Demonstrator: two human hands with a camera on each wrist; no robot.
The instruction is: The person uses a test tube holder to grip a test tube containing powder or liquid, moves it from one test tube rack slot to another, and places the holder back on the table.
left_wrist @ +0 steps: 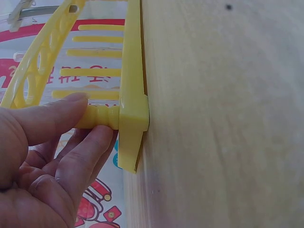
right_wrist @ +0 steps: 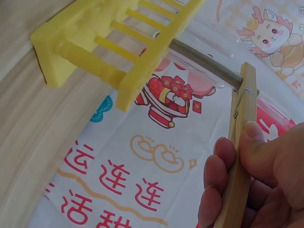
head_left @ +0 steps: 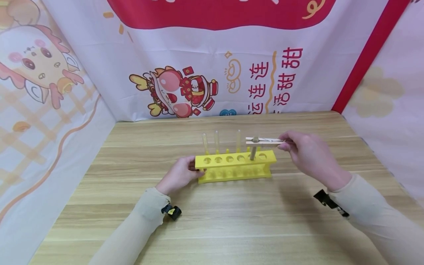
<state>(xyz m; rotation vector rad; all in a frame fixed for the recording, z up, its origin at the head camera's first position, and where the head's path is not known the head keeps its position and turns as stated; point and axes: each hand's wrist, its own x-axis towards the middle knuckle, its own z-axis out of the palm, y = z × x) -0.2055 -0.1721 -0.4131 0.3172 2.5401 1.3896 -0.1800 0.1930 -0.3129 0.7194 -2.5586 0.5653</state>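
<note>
A yellow test tube rack (head_left: 235, 159) stands on the table. My left hand (head_left: 179, 173) is at its left end; in the left wrist view, thumb and fingers pinch the rack's end post (left_wrist: 99, 115). To the right, my right hand (head_left: 306, 151) grips a wooden test tube clamp (head_left: 269, 141) by its rear part. The clamp's jaws are around the upper part of a test tube (head_left: 253, 151) with grey-brown contents, seen slanting in the right wrist view. Its lower end overlaps the fifth hole from the left.
Three clear test tubes, including one (head_left: 216, 141) second from left, stand upside down over pegs along the rack's back. Wood-grain table (head_left: 215, 224) extends around the rack. A printed cloth (head_left: 198, 48) hangs behind, with more cloth on both sides.
</note>
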